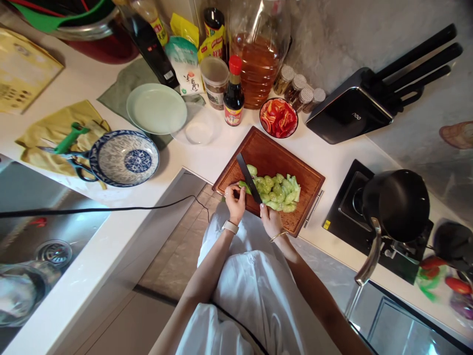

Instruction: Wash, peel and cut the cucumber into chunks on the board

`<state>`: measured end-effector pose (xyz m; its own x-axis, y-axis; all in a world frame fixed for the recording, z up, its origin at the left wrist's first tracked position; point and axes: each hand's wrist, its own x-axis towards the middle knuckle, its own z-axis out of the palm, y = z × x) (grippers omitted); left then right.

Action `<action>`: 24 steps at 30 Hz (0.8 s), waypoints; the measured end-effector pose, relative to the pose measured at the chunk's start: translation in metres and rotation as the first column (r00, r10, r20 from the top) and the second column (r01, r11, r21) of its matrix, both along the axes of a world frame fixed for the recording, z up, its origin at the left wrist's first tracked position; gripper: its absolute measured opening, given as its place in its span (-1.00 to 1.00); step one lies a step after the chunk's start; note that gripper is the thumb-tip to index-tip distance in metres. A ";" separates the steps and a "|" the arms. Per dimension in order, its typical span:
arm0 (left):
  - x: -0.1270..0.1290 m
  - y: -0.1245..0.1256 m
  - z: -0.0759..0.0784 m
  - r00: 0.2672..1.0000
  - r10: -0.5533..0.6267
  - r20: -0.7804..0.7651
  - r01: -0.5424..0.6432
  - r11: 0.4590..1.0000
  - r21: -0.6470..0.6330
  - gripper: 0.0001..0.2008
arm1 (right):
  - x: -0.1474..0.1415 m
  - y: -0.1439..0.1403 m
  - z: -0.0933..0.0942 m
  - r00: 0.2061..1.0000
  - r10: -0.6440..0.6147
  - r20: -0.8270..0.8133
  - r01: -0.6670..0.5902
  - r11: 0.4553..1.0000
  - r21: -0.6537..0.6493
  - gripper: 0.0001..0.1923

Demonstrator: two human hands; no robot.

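My right hand [271, 220] is wrapped round the handle of a black-bladed kitchen knife [249, 176]. The blade slants across the left part of a brown wooden cutting board [254, 143]. At the board's near left edge, my left hand [235, 202] has its fingers closed on a short green vegetable piece [243, 185], which lies against the left side of the blade. Fingertips partly hide this piece. To the right of the knife, a heap of pale green vegetable slices [279, 191], cucumber-like in look, spreads over the board.
Behind the board stand a bowl of cut red peppers [278, 117], a red-capped sauce bottle [234, 93] and a knife block [349, 106]. A black wok [397, 204] sits on the stove at right. Leftward are a green plate [157, 108], a blue-patterned bowl [111, 158] and the sink [88, 231].
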<state>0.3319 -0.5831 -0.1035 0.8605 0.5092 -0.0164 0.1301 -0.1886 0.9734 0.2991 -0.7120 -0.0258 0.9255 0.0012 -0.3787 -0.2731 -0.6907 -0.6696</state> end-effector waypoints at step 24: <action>0.000 0.001 -0.005 1.000 0.005 0.009 -0.004 0.996 -0.086 -0.83 | -0.001 0.000 -0.034 0.964 -0.158 -0.214 0.189 0.973 0.133 -0.33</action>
<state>0.3314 -0.5824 -0.1085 0.8585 0.5101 -0.0523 0.1214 -0.1031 0.9872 0.2978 -0.7117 -0.0600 0.8217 -0.0812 -0.5642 -0.5188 -0.5163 -0.6813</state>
